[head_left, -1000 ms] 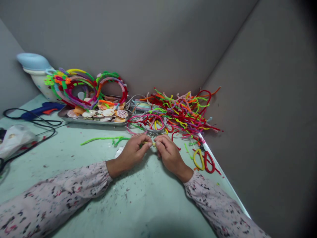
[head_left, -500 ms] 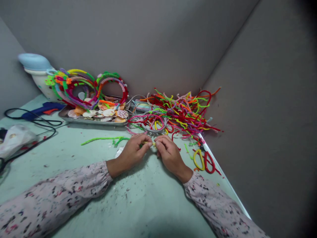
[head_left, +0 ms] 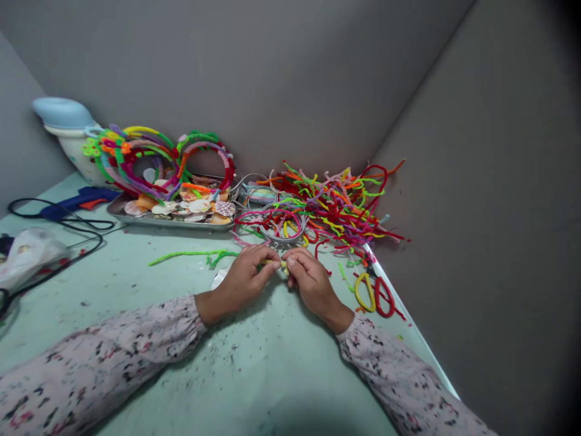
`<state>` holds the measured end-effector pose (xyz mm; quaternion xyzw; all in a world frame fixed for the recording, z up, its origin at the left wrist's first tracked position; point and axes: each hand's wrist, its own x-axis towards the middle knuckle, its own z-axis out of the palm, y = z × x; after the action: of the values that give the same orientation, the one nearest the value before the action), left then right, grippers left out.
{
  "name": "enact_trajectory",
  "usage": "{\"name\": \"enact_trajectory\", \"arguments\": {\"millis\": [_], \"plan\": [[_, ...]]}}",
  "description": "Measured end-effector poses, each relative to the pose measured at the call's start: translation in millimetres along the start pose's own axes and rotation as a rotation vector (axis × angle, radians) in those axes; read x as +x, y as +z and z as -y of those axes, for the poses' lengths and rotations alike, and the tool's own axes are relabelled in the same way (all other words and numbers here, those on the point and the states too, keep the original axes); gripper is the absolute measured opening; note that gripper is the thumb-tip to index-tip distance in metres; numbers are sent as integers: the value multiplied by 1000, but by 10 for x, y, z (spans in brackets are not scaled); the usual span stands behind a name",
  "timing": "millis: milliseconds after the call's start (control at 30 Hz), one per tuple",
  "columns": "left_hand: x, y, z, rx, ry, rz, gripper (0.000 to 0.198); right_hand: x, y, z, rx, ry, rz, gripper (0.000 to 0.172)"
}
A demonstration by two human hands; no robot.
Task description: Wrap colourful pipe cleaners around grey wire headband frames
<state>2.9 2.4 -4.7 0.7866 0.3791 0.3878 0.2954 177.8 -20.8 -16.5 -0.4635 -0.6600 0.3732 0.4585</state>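
Yellow pipe-cleaner piece (head_left: 282, 264) sat pinched between left hand (head_left: 245, 280) and right hand (head_left: 311, 283) near the bench's (head_left: 254, 375) far right corner; a slack fingertip might drop it.

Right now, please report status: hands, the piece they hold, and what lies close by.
Left hand and right hand both pinching small yellow piece between them. Piece just above table. Pipe cleaner pile right behind; scissors beside right hand.

A craft workbench tucked into a grey-walled corner.
Loose pipe cleaners (head_left: 331, 203) pile far right; wrapped headbands (head_left: 158, 160) stand over a tray of shells (head_left: 181, 211); a glue gun (head_left: 75, 200) lies far left.
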Motion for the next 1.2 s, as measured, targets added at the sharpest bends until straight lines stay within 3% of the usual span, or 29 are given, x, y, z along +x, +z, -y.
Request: {"name": "enact_trajectory", "arguments": {"millis": [167, 700, 933, 1200], "plan": [[7, 3, 18, -1, -18, -9, 13, 3, 11, 26, -83, -43, -54, 24], [4, -8, -6, 4, 0, -2, 16, 12, -16, -12, -44, -43, 4, 37], [-9, -25, -5, -58, -51, -20, 17, 10, -57, -21, 7, -79, 22, 24], [-10, -30, -6, -107, -71, -56, 17, 20, -39, 39, -198, -236, -47, 15]]}}
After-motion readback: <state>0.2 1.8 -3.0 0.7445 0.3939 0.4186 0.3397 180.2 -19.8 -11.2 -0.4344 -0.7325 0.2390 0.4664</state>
